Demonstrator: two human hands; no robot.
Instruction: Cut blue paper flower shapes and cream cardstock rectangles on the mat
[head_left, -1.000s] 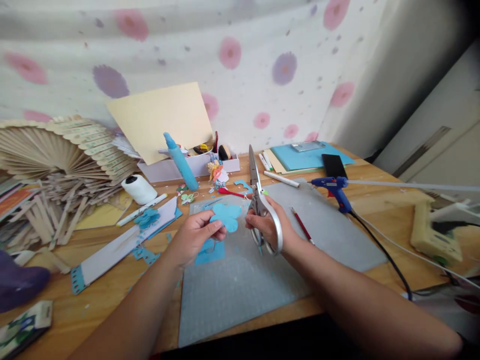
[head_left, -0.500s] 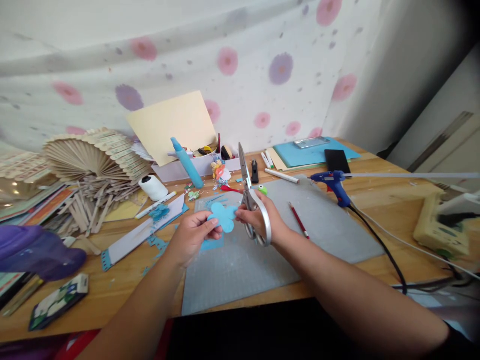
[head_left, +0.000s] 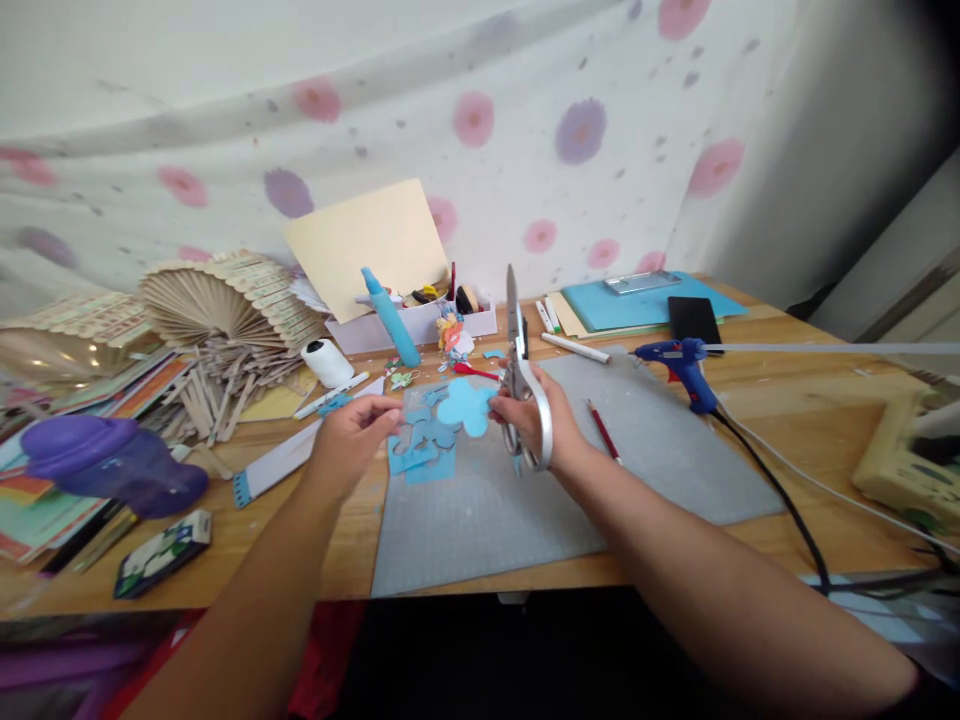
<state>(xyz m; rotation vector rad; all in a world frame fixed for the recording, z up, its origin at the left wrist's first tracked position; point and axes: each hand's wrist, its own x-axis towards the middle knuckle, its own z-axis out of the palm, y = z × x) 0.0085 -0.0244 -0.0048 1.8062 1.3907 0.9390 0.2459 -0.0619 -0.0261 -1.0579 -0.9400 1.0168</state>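
Note:
My right hand grips a pair of silver scissors with the blades closed and pointing up. Its fingertips also pinch a light blue paper flower cutout just left of the scissors. My left hand hovers over the left edge of the grey cutting mat, fingers loosely curled, holding nothing. Blue paper offcuts lie on the mat between my hands. A white strip with a blue edge lies just left of my left hand.
A blue glue gun with its black cord, a red pencil, a black phone and blue sheets lie to the right. A white box, blue bottle, thread spool, stick fan and purple object fill the left.
My left hand let go of the blue flower and drew back to the left. The flower now stays with my right hand beside the scissors. My view swung slightly left.

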